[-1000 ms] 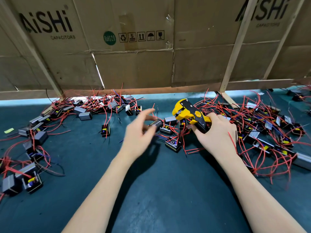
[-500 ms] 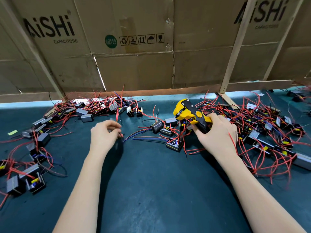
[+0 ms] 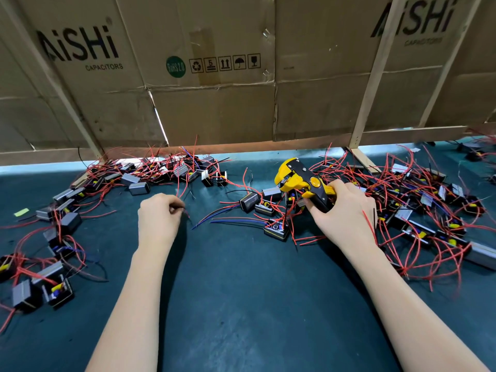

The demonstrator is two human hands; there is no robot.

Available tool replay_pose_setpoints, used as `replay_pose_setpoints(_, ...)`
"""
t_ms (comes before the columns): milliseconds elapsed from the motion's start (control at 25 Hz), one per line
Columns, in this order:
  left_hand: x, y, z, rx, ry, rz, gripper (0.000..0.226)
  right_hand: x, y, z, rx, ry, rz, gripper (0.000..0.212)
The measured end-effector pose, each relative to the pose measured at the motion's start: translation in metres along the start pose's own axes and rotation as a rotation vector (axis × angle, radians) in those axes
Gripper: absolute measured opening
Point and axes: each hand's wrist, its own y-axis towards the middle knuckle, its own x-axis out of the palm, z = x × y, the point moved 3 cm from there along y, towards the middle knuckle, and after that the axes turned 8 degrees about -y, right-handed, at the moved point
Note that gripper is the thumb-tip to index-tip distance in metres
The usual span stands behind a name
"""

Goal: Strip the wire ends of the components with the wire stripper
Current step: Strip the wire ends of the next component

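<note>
My right hand (image 3: 346,210) grips the black handles of the yellow and black wire stripper (image 3: 298,179), whose jaws point left above the mat. Left of centre, my left hand (image 3: 158,220) has its fingers curled and pinches a thin red wire (image 3: 186,210) at its fingertips. What the wire belongs to is hidden under the hand. A few small black components (image 3: 276,229) with red and blue wires lie between my two hands.
Heaps of wired components lie on the dark green mat (image 3: 241,304): one pile (image 3: 161,170) at the back left, more (image 3: 43,285) down the left edge, and a dense tangle (image 3: 429,210) on the right. A cardboard wall (image 3: 214,108) on a wooden frame closes the back.
My left hand swept from the central components over to the left and closed its fingers on a red wire. The right hand and the stripper stayed nearly still.
</note>
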Motion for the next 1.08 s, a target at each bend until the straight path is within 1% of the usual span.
replay_pose_setpoints(80, -0.005, -0.002, 0.007, 0.016, -0.079, 0.066, 0.006, 0.0, 0.0, 0.0, 0.001, 0.003, 0.002, 0.049)
replay_pose_setpoints(160, -0.006, -0.006, 0.024, 0.069, -0.281, 0.071, 0.003, 0.002, 0.0, 0.0, 0.0, 0.003, 0.006, 0.049)
replay_pose_setpoints(240, 0.002, -0.012, 0.047, 0.126, -0.544, -0.049, 0.012, 0.005, 0.0, 0.001, -0.006, -0.014, 0.009, 0.049)
replay_pose_setpoints(320, 0.016, -0.024, 0.068, 0.179, -0.679, -0.238, 0.016, 0.007, 0.0, 0.0, -0.012, -0.04, 0.008, 0.048)
replay_pose_setpoints(440, 0.035, -0.043, 0.086, 0.221, -0.667, -0.47, 0.016, 0.008, -0.001, -0.002, -0.033, -0.099, 0.027, 0.049)
replay_pose_setpoints(520, 0.042, -0.05, 0.09, 0.229, -0.628, -0.532, 0.017, 0.006, -0.002, -0.004, -0.044, -0.135, 0.038, 0.05)
replay_pose_setpoints(640, 0.046, -0.053, 0.093, 0.227, -0.605, -0.563, 0.021, 0.004, -0.002, -0.006, -0.076, -0.213, 0.03, 0.051)
replay_pose_setpoints(760, 0.047, -0.054, 0.095, 0.19, -0.666, -0.578, 0.022, 0.001, -0.004, -0.01, -0.126, -0.281, 0.027, 0.048)
replay_pose_setpoints(880, 0.048, -0.053, 0.094, 0.136, -0.733, -0.573, 0.022, 0.0, -0.006, -0.015, -0.17, -0.28, 0.043, 0.047)
replay_pose_setpoints(1080, 0.051, -0.054, 0.093, 0.107, -0.75, -0.58, 0.022, 0.0, -0.007, -0.018, -0.203, -0.284, 0.031, 0.047)
